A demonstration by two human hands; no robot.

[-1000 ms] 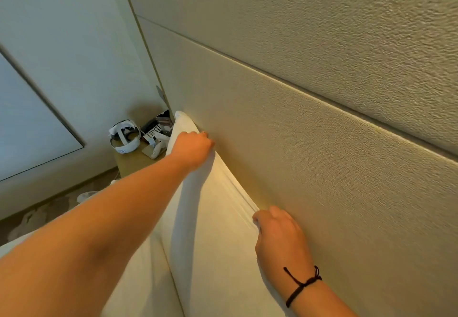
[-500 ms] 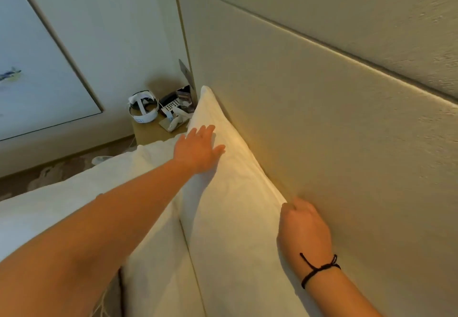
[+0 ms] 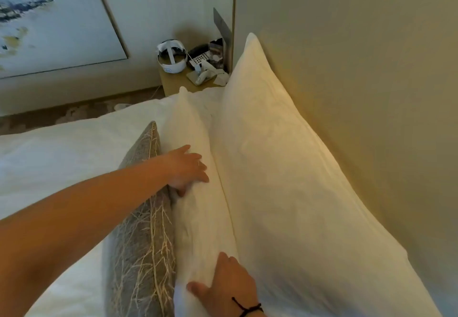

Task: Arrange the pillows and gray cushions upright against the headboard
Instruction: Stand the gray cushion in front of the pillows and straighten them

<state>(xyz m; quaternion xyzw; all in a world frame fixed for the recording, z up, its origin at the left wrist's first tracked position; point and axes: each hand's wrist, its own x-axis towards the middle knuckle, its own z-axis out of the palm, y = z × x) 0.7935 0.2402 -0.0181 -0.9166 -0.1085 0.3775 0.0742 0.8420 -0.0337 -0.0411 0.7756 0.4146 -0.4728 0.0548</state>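
Note:
A large white pillow (image 3: 280,168) leans upright against the beige headboard (image 3: 359,68). In front of it stands a second white pillow (image 3: 195,217), on its edge. A gray cushion (image 3: 141,242) with a pale branch pattern stands upright just left of that second pillow. My left hand (image 3: 186,168) grips the second pillow's top edge, thumb tucked between pillow and cushion. My right hand (image 3: 223,289), with a black wrist cord, holds the near end of the same pillow.
A nightstand (image 3: 178,83) beyond the bed carries a white headset (image 3: 172,56), a phone and small items. A framed picture (image 3: 49,19) hangs on the left wall. White bedding (image 3: 62,148) spreads left of the cushion.
Both hands left the back pillow at the headboard and moved down to the second white pillow in front. The view has dropped, revealing the gray cushion.

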